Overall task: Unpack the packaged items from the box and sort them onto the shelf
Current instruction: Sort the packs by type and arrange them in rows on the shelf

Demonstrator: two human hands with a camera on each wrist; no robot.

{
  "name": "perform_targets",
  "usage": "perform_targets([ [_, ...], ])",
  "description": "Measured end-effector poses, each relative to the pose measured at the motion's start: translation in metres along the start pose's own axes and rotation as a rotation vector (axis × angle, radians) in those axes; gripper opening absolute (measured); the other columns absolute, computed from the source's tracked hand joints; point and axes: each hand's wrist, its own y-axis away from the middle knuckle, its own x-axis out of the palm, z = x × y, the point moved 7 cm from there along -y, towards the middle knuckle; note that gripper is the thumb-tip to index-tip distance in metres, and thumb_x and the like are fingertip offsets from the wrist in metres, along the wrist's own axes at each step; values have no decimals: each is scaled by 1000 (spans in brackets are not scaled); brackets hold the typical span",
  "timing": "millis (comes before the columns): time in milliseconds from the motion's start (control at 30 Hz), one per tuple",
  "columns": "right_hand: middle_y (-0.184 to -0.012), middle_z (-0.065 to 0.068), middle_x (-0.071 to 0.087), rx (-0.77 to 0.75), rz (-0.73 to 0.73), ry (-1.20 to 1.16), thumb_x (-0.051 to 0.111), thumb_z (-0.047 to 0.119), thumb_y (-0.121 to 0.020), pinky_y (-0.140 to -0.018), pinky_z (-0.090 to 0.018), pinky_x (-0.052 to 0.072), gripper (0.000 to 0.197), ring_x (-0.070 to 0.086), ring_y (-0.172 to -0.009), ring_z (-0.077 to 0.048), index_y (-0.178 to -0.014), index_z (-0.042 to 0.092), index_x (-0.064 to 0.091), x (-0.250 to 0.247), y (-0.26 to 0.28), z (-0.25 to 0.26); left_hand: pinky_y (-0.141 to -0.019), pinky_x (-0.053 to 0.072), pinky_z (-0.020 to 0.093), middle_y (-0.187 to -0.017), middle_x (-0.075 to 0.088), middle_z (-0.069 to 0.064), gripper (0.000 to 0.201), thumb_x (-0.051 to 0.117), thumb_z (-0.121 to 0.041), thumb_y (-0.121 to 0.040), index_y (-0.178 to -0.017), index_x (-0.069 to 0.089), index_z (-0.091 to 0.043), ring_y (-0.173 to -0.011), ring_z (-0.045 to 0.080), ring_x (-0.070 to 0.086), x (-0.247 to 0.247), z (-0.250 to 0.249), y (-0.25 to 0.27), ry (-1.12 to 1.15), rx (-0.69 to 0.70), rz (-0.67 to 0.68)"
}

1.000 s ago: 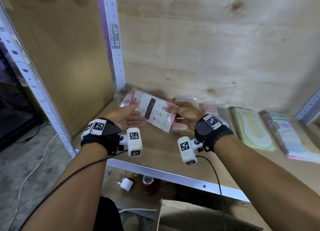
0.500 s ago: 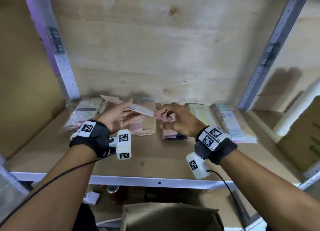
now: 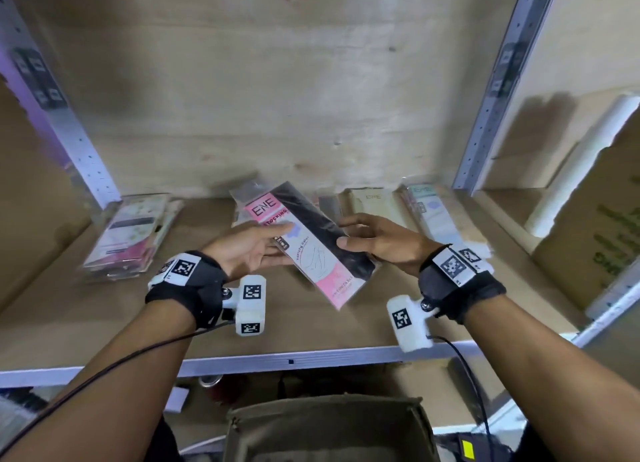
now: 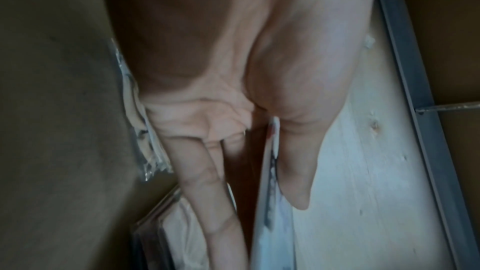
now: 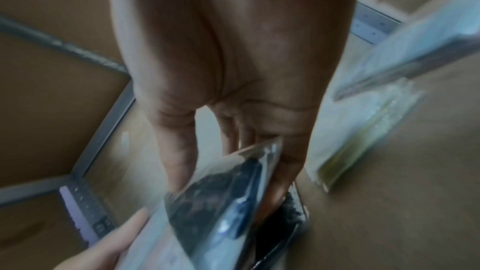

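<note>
— Stockings, by the print on that packet [image 3: 313, 243]? Which hand has it?

— Both. It is a flat clear packet with a pink card and black fabric inside, held above the shelf [image 3: 284, 330] between the 2 hands, tilted so its near end points down toward the person. The left hand [image 3: 242, 250] takes the left edge: the left wrist view shows the thumb on 1 face and the fingers [image 4: 207, 182] stretched along the other, so it is pinched rather than wrapped. The right hand [image 3: 382, 242] is on the right edge, thumb on the upper face and fingers underneath, as the right wrist view shows.

— What lies around the hands?

— Left of the left hand, well apart, a stack of pink and white packets [image 3: 130, 233] rests on the board near the metal upright [image 3: 74, 132]. Beyond the right hand, toward the plywood back wall [image 3: 277, 98], a beige packet [image 3: 372, 202] lies flat, and just right of it a pale blue packet [image 3: 433, 212]. More packets sit behind the held one, mostly hidden by it.

— And the box?

— Below both wrists, under the shelf's front rail, an open brown box [image 3: 329, 427]. I cannot see what is inside. Off to the right of the right hand stands another carton with green print [image 3: 588, 226], a white tube [image 3: 585, 164] beside it.
</note>
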Motion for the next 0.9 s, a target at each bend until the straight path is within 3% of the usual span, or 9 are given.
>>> perform_targets([
  [67, -117, -17, 70, 23, 52, -86, 68, 7, -91, -66, -23, 55, 44, 71, -92, -21, -132, 11, 55, 0, 0, -9, -69, 61, 26, -112, 74, 17, 38, 72, -23, -81, -116, 64, -8, -97, 23, 75, 2, 1, -4, -15, 18, -5],
  [200, -111, -16, 70, 30, 75, -105, 65, 2, -91, -95, -47, 52, 37, 67, -102, -31, -126, 14, 59, -9, 2, -23, -65, 55, 31, -92, 78, 7, 15, 77, -30, -82, -95, 74, -22, -77, 21, 71, -18, -6, -14, -54, 131, -228],
  [267, -114, -20, 69, 51, 71, -81, 65, 3, -92, -96, -46, 51, 43, 67, -101, -30, -133, 13, 56, -15, 6, -29, -71, 54, 34, -95, 77, 7, 14, 76, -28, -85, -98, 75, -25, -81, 21, 70, -34, -18, -17, -73, 259, -364],
  [333, -121, -25, 66, 57, 77, -75, 64, 2, -92, -98, -46, 51, 46, 66, -104, -33, -136, 13, 55, -21, 12, -32, -66, 51, 29, -96, 77, 7, 23, 78, -34, -81, -103, 75, -25, -78, 18, 69, -42, -23, -19, -137, 315, -412],
  [400, -125, -27, 64, 50, 82, -63, 64, 2, -93, -102, -47, 50, 46, 64, -113, -40, -137, 13, 55, -27, 16, -32, -62, 46, 27, -87, 77, 7, 24, 78, -45, -78, -95, 78, -28, -71, 17, 64, -42, -24, -20, -260, 340, -396],
  [533, -124, -26, 65, 40, 82, -43, 64, 1, -92, -103, -52, 49, 47, 61, -117, -43, -137, 13, 55, -39, 23, -35, -51, 43, 17, -69, 69, 5, 29, 66, -44, -91, -70, 76, -27, -53, 7, 55, -33, -30, -22, -399, 402, -381],
  [667, -124, -28, 64, 31, 76, -59, 61, -1, -93, -101, -54, 49, 48, 62, -116, -45, -138, 12, 54, -42, 24, -36, -35, 32, 14, -71, 66, 8, 31, 61, -40, -96, -86, 71, -13, -40, 4, 48, -23, -22, -28, -229, 275, -291],
  [800, -128, -32, 61, 11, 81, -105, 58, -4, -94, -104, -55, 46, 49, 60, -115, -44, -140, 10, 52, -40, 19, -31, -29, 24, 15, -56, 57, -1, 30, 57, -38, -99, -82, 67, -15, -32, 4, 31, -15, -18, -26, -8, 176, -128],
  [900, -126, -29, 63, 9, 103, -121, 58, -3, -94, -99, -49, 52, 47, 62, -113, -42, -139, 11, 54, -36, 14, -28, -31, 23, 14, -51, 52, -6, 29, 55, -44, -98, -83, 65, -20, -32, 2, 32, -23, -18, -22, 6, 178, -182],
])
